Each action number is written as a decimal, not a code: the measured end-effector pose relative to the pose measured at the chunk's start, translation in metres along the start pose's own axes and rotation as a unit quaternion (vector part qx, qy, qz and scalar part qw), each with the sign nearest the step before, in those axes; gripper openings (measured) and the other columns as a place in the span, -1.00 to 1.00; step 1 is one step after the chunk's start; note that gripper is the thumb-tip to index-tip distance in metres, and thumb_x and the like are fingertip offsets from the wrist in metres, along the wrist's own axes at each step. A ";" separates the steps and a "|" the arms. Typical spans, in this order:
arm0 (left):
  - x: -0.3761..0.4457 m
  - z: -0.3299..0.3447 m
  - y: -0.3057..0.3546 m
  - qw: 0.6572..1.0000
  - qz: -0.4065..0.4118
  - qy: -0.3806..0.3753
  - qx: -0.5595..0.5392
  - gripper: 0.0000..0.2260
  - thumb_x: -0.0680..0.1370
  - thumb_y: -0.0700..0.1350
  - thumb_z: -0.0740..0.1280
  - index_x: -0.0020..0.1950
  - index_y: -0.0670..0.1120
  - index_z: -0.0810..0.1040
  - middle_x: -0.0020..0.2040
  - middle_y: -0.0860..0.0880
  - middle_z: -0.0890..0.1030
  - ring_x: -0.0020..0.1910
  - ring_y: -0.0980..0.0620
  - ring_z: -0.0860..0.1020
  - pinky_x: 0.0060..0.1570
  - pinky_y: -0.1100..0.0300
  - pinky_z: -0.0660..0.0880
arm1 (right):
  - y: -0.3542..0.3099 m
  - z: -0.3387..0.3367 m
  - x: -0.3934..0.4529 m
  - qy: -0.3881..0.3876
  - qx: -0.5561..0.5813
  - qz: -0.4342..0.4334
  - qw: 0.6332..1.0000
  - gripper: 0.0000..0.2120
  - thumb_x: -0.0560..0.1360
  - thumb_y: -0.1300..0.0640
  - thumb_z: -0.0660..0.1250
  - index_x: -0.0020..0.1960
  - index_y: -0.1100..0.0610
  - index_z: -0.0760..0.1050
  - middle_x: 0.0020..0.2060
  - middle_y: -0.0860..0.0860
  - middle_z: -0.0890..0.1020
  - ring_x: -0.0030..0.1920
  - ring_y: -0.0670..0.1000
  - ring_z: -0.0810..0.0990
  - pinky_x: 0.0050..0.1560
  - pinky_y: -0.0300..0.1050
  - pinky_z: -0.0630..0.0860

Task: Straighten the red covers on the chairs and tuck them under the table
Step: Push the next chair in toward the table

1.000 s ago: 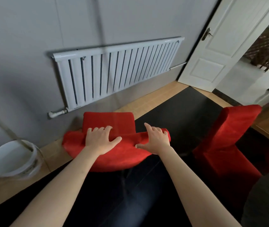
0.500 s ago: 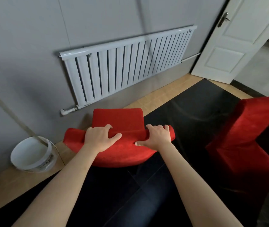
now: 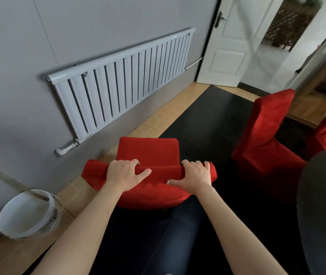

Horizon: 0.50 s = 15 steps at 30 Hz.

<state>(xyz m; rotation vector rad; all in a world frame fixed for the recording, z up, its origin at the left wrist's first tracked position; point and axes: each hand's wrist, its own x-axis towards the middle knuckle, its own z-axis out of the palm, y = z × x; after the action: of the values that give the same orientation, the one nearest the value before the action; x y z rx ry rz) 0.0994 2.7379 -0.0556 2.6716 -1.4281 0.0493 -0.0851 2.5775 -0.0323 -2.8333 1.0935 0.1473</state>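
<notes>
You are gripping the red-covered chair's backrest [image 3: 148, 171] with left hand [image 3: 125, 174] and right hand [image 3: 192, 178], fingers curled over it; beside it are standing a white bucket [image 3: 28, 214], a radiator [image 3: 122, 84] and a second covered chair [image 3: 265, 135].

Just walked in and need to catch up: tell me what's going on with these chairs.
A person is working on the red-covered chair directly in front of them. Both the left hand and the right hand grip the top edge of its backrest, fingers curled over the red cover. A second red-covered chair stands apart to the right, beside the dark round table. A white bucket sits on the floor near the radiator.
</notes>
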 end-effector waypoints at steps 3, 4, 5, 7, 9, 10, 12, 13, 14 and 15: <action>-0.009 -0.003 -0.014 0.999 0.033 0.005 0.011 -0.34 0.46 0.47 -0.06 0.17 0.07 0.57 -0.06 0.06 0.68 -0.06 0.02 0.62 -0.03 0.09 0.39 | -0.019 0.006 -0.026 0.013 -0.008 0.040 0.999 -0.20 0.20 -0.63 0.11 0.11 0.00 0.41 -0.06 -0.06 0.58 0.12 0.06 0.49 0.37 0.20 0.15; -0.012 -0.004 -0.018 0.999 0.040 0.006 0.014 -0.33 0.45 0.47 -0.06 0.17 0.07 0.57 -0.06 0.05 0.68 -0.04 0.02 0.62 -0.01 0.08 0.38 | -0.025 0.008 -0.034 0.017 -0.008 0.050 0.999 -0.20 0.21 -0.63 0.09 0.09 0.00 0.40 -0.07 -0.05 0.58 0.11 0.06 0.50 0.35 0.19 0.16; -0.014 -0.006 -0.021 0.999 0.045 0.005 0.015 -0.33 0.45 0.47 -0.07 0.17 0.07 0.58 -0.05 0.05 0.68 -0.03 0.01 0.61 0.02 0.07 0.38 | -0.031 0.009 -0.040 0.021 -0.006 0.059 0.998 -0.21 0.21 -0.63 0.08 0.07 0.00 0.40 -0.08 -0.05 0.58 0.10 0.07 0.50 0.35 0.20 0.18; -0.017 -0.010 -0.028 0.999 0.052 -0.001 0.013 -0.33 0.45 0.46 -0.08 0.17 0.07 0.58 -0.04 0.04 0.68 -0.01 0.01 0.61 0.08 0.04 0.38 | -0.043 0.012 -0.053 0.022 0.000 0.076 0.997 -0.22 0.22 -0.63 0.07 0.06 0.00 0.39 -0.09 -0.05 0.58 0.08 0.07 0.51 0.35 0.21 0.19; -0.020 -0.013 -0.032 0.998 0.055 -0.012 0.013 -0.34 0.46 0.45 -0.08 0.18 0.08 0.59 -0.04 0.04 0.68 0.01 0.01 0.60 0.13 0.03 0.36 | -0.053 0.014 -0.063 0.023 0.002 0.088 0.996 -0.22 0.23 -0.62 0.06 0.07 0.01 0.40 -0.07 -0.04 0.58 0.09 0.08 0.51 0.35 0.22 0.20; -0.021 -0.014 -0.034 0.998 0.057 -0.016 0.014 -0.34 0.47 0.45 -0.08 0.17 0.09 0.59 -0.05 0.04 0.68 0.00 0.01 0.60 0.14 0.02 0.35 | -0.056 0.015 -0.068 0.025 0.003 0.092 0.995 -0.21 0.24 -0.62 0.06 0.08 0.02 0.41 -0.06 -0.03 0.59 0.09 0.09 0.51 0.35 0.22 0.20; -0.024 -0.015 -0.036 0.998 0.056 -0.019 0.013 -0.35 0.48 0.45 -0.08 0.16 0.09 0.60 -0.06 0.04 0.68 0.00 0.02 0.60 0.16 0.01 0.34 | -0.061 0.017 -0.076 0.030 0.002 0.091 0.995 -0.22 0.26 -0.61 0.06 0.09 0.03 0.41 -0.04 -0.01 0.59 0.09 0.10 0.51 0.34 0.22 0.21; -0.026 -0.014 -0.036 0.998 0.055 -0.019 0.012 -0.35 0.48 0.44 -0.08 0.16 0.09 0.60 -0.05 0.04 0.68 0.01 0.01 0.60 0.18 0.01 0.33 | -0.062 0.018 -0.078 0.028 0.001 0.090 0.996 -0.22 0.27 -0.61 0.06 0.09 0.03 0.41 -0.04 -0.01 0.59 0.09 0.10 0.51 0.34 0.22 0.22; -0.027 -0.014 -0.037 0.998 0.054 -0.019 0.012 -0.36 0.48 0.44 -0.07 0.15 0.09 0.61 -0.05 0.04 0.68 0.01 0.01 0.59 0.19 0.00 0.33 | -0.064 0.018 -0.080 0.023 0.005 0.091 0.996 -0.23 0.28 -0.60 0.06 0.09 0.03 0.41 -0.05 -0.01 0.59 0.10 0.11 0.51 0.34 0.22 0.22; -0.029 -0.013 -0.038 0.998 0.052 -0.019 0.010 -0.36 0.48 0.44 -0.07 0.14 0.09 0.61 -0.05 0.03 0.68 0.02 0.00 0.59 0.20 -0.01 0.33 | -0.065 0.019 -0.082 0.021 0.009 0.093 0.995 -0.23 0.29 -0.60 0.06 0.10 0.03 0.41 -0.05 -0.01 0.59 0.10 0.11 0.51 0.34 0.21 0.22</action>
<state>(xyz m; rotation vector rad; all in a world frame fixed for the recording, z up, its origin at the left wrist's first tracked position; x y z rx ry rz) 0.1149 2.7845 -0.0482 2.6245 -1.5861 0.0224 -0.1031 2.6824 -0.0366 -2.7273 1.3587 0.0929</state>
